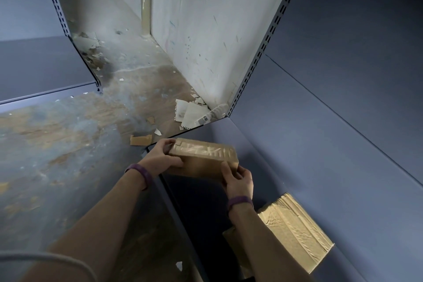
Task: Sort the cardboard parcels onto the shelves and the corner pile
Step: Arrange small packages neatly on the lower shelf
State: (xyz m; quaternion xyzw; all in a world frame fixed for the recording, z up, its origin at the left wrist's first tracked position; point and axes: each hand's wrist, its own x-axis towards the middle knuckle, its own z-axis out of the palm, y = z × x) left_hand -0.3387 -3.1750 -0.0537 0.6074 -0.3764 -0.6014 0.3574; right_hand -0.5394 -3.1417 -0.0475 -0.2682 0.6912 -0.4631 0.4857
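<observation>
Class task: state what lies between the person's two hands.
In the head view, a taped cardboard parcel lies between them: the left hand grips its left end, the right hand its right corner.

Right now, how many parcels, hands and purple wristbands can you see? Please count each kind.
Parcels: 2, the held parcel and the lying parcel
Hands: 2, left hand and right hand
Purple wristbands: 2, left wristband and right wristband
Total: 6

Stockroom: slotted metal shelving [258, 57], taped parcel [295, 229], littered floor [142, 89]
</observation>
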